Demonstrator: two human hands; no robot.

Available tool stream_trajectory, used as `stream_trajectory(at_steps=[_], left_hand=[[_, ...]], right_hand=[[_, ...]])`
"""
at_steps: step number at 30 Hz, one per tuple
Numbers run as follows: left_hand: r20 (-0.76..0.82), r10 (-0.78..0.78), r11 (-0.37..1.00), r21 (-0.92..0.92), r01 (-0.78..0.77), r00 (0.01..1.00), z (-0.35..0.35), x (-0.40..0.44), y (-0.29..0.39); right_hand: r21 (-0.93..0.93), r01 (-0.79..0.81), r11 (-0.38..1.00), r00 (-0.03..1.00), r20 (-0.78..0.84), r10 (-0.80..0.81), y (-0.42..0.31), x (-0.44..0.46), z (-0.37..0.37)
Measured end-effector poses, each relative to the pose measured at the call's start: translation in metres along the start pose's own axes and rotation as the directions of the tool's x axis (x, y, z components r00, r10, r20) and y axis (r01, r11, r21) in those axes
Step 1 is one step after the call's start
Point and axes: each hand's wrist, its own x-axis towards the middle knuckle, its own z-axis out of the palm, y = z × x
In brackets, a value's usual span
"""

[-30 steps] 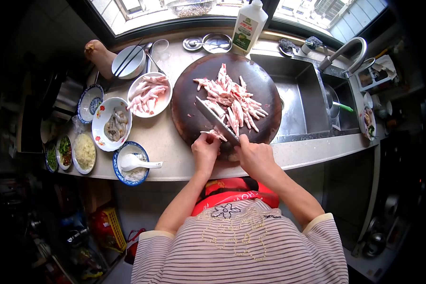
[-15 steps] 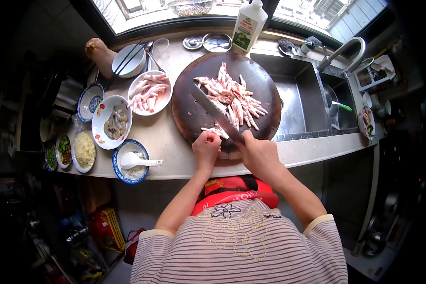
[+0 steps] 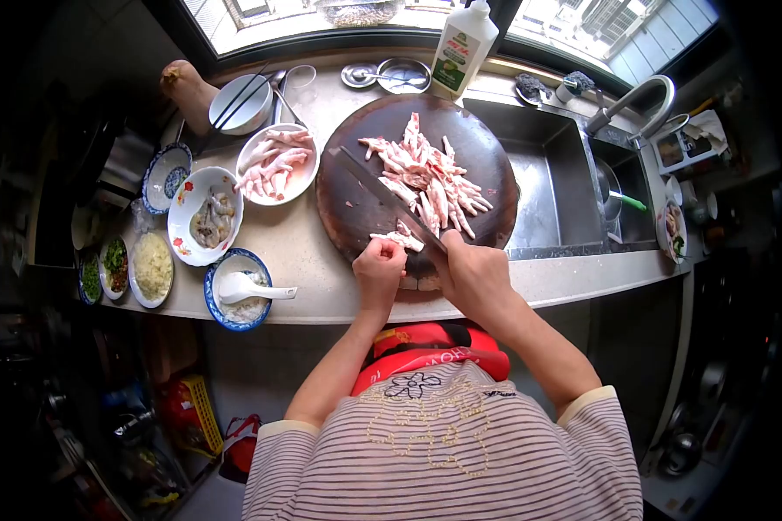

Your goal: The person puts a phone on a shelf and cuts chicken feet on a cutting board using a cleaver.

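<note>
While right grip (image 3: pixel 475 273) tight round knife (image 3: pixel 385 193), left grip (image 3: pixel 380 272) closed against chicken foot (image 3: pixel 406 238).

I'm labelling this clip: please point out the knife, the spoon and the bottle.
Knife (image 3: pixel 389 200), head view: middle of the blade.
Spoon (image 3: pixel 257 292), head view: start of the handle.
Bottle (image 3: pixel 460 54), head view: front label.

Right fingers (image 3: pixel 454 247) grip a cleaver (image 3: pixel 389 201); left fingers (image 3: pixel 389 249) seem to pinch a chicken foot (image 3: pixel 407 239).

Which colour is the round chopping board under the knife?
The chopping board is dark brown; the head view shows it best.
</note>
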Motion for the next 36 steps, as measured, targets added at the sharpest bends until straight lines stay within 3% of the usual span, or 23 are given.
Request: stream_trajectory(at_steps=[3, 4, 13, 16, 21, 24, 27, 28, 30, 36], left_hand=[[0.021, -0.035, 0.996, 0.084, 0.033, 0.999, -0.004, -0.001, 0.009], [0.035, -0.024, 0.998, 0.067, 0.022, 0.999, -0.004, 0.002, 0.012], [0.014, -0.066, 0.997, -0.046, 0.066, 0.998, -0.006, -0.003, 0.008], [-0.004, -0.084, 0.994, -0.067, 0.083, 0.996, -0.008, -0.001, 0.008], [-0.024, -0.084, 0.996, -0.004, 0.084, 0.996, -0.014, 0.008, 0.007], [0.005, -0.006, 0.991, 0.13, 0.005, 1.0, -0.013, 0.011, 0.006], [0.057, 0.306, 0.809, 0.511, -0.291, 0.95, 0.0, 0.007, 0.032], [0.166, 0.216, 0.777, 0.567, -0.272, 0.962, -0.001, 0.007, 0.036], [0.185, 0.272, 0.759, 0.563, -0.329, 0.944, 0.0, 0.009, 0.034], [0.223, 0.33, 0.728, 0.558, -0.398, 0.917, 0.004, 0.011, 0.014]], right_hand=[[-0.226, -0.076, 0.971, 0.937, 0.318, 0.147, 0.037, -0.011, 0.043], [-0.233, -0.084, 0.969, 0.919, 0.358, 0.166, 0.04, -0.008, 0.041], [-0.159, -0.128, 0.979, 0.921, 0.348, 0.177, 0.055, 0.0, 0.03], [-0.052, -0.218, 0.975, 0.86, 0.462, 0.217, 0.086, 0.015, 0.025], [-0.155, -0.136, 0.978, 0.886, 0.424, 0.19, 0.059, 0.006, 0.026], [-0.181, -0.115, 0.977, 0.891, 0.416, 0.182, 0.052, 0.0, 0.031], [-0.196, -0.077, 0.978, 0.893, 0.423, 0.155, 0.043, -0.01, 0.031], [-0.193, -0.059, 0.979, 0.892, 0.43, 0.138, 0.041, -0.017, 0.027], [-0.245, -0.064, 0.967, 0.86, 0.479, 0.178, 0.041, -0.025, 0.016], [-0.163, -0.016, 0.986, 0.956, 0.287, 0.063, 0.032, 0.035, 0.069]])
